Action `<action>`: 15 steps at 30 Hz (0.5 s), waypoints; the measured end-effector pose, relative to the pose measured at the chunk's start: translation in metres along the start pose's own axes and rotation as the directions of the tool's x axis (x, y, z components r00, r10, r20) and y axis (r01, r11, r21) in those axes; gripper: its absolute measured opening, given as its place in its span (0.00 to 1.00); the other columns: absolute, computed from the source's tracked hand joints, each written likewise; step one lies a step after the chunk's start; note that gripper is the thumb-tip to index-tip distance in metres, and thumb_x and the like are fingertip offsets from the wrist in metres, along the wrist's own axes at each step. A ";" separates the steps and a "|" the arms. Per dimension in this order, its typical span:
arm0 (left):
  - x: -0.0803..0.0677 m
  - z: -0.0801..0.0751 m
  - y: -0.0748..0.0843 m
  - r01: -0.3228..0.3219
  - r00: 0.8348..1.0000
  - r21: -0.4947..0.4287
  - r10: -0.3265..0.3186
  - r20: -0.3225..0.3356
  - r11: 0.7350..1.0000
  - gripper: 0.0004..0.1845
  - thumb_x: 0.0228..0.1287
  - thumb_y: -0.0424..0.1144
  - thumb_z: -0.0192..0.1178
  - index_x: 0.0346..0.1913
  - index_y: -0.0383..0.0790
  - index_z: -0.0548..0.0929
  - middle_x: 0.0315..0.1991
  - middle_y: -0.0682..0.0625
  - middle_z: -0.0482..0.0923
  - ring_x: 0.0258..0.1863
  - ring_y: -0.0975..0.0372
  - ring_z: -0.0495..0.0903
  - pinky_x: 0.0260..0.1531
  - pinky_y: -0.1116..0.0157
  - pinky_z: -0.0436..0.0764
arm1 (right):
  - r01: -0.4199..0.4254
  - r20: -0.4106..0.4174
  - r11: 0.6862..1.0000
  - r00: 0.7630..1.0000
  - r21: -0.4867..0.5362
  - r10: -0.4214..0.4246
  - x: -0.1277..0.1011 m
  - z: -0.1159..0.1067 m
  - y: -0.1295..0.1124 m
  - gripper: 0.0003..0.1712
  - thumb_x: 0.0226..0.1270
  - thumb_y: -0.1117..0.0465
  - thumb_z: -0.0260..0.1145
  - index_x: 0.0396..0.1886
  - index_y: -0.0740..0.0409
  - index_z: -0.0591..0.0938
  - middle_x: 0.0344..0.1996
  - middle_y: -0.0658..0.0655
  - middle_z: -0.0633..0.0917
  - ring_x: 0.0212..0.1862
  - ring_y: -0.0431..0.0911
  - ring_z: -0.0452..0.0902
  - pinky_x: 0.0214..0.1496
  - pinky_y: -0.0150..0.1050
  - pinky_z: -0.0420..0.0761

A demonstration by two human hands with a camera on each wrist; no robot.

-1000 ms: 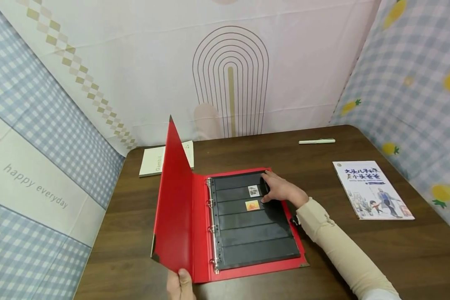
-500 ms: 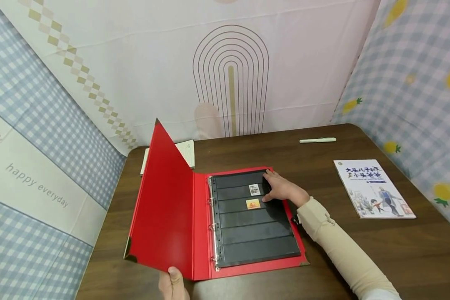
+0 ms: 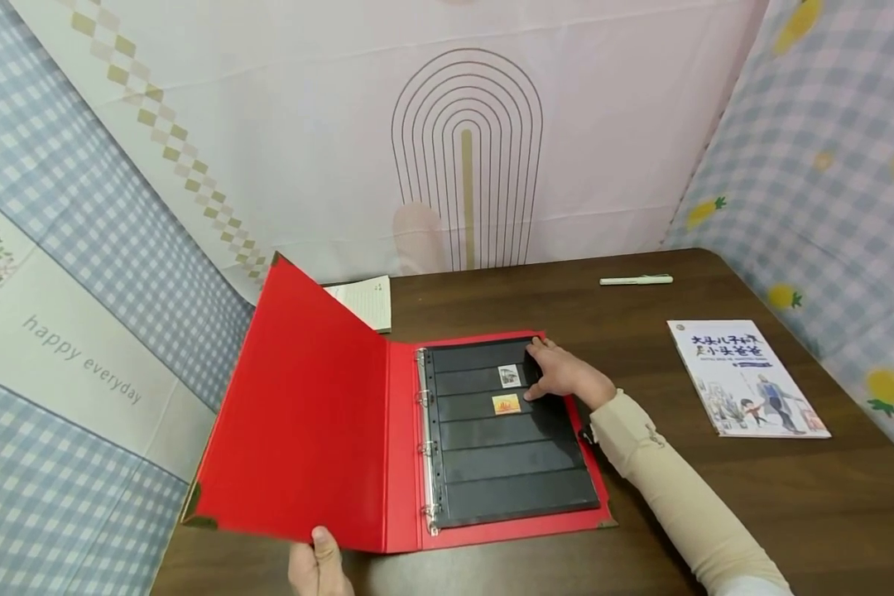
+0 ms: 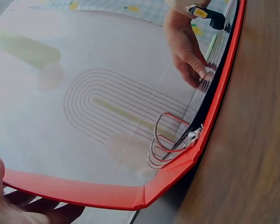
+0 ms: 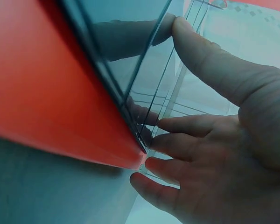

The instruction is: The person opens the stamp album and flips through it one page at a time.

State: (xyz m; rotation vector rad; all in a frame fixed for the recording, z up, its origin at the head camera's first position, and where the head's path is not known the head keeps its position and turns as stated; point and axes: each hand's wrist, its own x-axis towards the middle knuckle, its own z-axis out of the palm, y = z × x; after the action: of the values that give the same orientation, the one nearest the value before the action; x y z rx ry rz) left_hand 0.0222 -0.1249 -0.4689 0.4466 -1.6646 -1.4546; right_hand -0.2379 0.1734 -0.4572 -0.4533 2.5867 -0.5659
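Left hand (image 3: 314, 563) grips binder cover (image 3: 298, 414); wooden table (image 3: 827, 497).

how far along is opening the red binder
Mostly done: the front cover is swung well open but still tilted off the table, held at its lower edge by the left hand. The right hand presses the black stamp page flat. Left: laying the cover down.

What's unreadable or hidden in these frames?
- Head: the two stamps are too small to read.
- Head: the notebook is mostly hidden behind the red binder cover.
- Head: the left hand is cut off by the bottom edge.
- Right wrist: the black page is blurred, too close.
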 end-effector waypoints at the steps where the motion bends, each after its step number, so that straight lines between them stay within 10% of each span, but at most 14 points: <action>1: 0.000 -0.001 0.000 0.001 1.000 0.003 -0.001 -0.002 1.000 0.13 0.75 0.25 0.47 0.47 0.12 0.75 0.35 0.67 0.82 0.34 0.74 0.77 0.40 0.78 0.71 | 0.001 0.002 1.000 1.000 -0.001 -0.001 0.000 0.000 0.000 0.53 0.63 0.56 0.76 0.77 0.74 0.56 0.77 0.75 0.48 0.78 0.67 0.40 0.75 0.60 0.52; 8: 0.005 -0.007 -0.003 -0.037 0.999 -0.109 0.040 0.031 0.993 0.13 0.68 0.17 0.50 0.52 0.10 0.74 0.41 0.62 0.83 0.39 0.71 0.81 0.42 0.77 0.76 | 0.019 -0.011 0.999 1.000 -0.026 -0.019 0.001 -0.002 -0.002 0.53 0.62 0.56 0.77 0.76 0.76 0.57 0.76 0.77 0.51 0.78 0.69 0.42 0.75 0.60 0.54; 13: 0.011 -0.016 -0.001 0.039 0.998 -0.296 -0.024 0.057 0.954 0.23 0.63 0.13 0.54 0.62 0.19 0.74 0.46 0.52 0.84 0.43 0.65 0.83 0.44 0.75 0.79 | 0.009 0.000 1.000 1.000 -0.025 -0.009 -0.001 -0.002 -0.002 0.53 0.62 0.57 0.77 0.76 0.76 0.57 0.76 0.77 0.50 0.77 0.69 0.42 0.75 0.60 0.54; 15: 0.013 -0.022 0.001 0.076 0.996 -0.235 -0.060 0.073 0.969 0.27 0.63 0.14 0.55 0.66 0.25 0.74 0.48 0.53 0.83 0.45 0.65 0.82 0.45 0.75 0.79 | 0.000 0.008 1.000 1.000 -0.015 0.000 -0.001 -0.002 -0.001 0.53 0.63 0.57 0.76 0.77 0.75 0.56 0.77 0.76 0.50 0.78 0.68 0.41 0.75 0.61 0.53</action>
State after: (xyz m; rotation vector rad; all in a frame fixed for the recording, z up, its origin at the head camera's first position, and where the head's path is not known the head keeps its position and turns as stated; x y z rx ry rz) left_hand 0.0320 -0.1477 -0.4646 0.3284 -1.5132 -1.7111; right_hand -0.2379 0.1733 -0.4547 -0.4596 2.5852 -0.5439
